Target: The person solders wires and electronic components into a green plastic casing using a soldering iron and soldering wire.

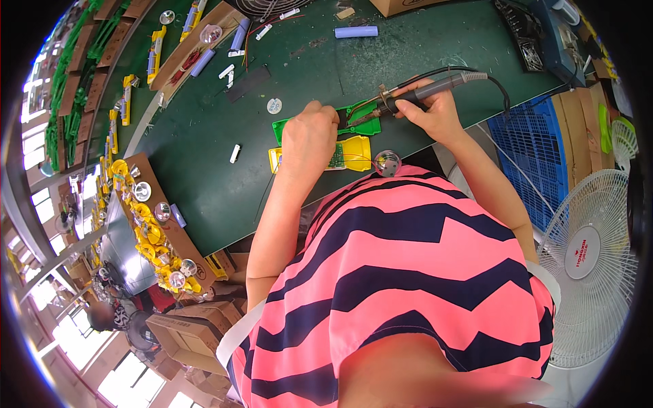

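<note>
At the green worktop (204, 170), centre frame, your right hand (435, 112) grips a soldering iron (415, 92), tip down at a green casing (354, 115). Your left hand (309, 139) is clenched over the yellow casing (354, 153) and its circuit board (337, 158). Soldering looks unfinished; wires and reflector (388, 163) hang loose.
</note>
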Motion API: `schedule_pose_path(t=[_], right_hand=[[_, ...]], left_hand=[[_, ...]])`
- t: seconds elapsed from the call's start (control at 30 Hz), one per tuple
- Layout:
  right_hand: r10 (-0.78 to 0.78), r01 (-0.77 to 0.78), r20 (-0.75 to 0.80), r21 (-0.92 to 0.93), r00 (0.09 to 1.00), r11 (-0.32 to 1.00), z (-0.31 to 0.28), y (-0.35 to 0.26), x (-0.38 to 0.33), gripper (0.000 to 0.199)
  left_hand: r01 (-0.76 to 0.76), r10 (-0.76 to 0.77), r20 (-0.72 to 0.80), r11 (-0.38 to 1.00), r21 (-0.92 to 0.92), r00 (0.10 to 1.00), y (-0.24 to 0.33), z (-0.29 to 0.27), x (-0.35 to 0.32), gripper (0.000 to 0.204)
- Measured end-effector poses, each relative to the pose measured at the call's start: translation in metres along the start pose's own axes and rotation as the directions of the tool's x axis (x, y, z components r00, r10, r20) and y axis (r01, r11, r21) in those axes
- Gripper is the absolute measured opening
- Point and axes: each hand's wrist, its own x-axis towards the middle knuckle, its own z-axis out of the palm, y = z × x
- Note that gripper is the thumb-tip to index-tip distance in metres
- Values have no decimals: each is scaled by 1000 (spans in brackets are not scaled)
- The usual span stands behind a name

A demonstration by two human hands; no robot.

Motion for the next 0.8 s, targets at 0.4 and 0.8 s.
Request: schedule_pose_path(t=[0.4, 0.8], right_hand=[[14, -14, 38, -9, 999, 1000, -1, -8, 5, 16], [-18, 19, 48, -21, 999, 1000, -1, -16, 6, 16]], left_hand=[[-13, 12, -2, 998, -61, 1000, -1, -1, 0, 6], [19, -19, -1, 996, -85, 1000, -3, 0, 0, 8]])
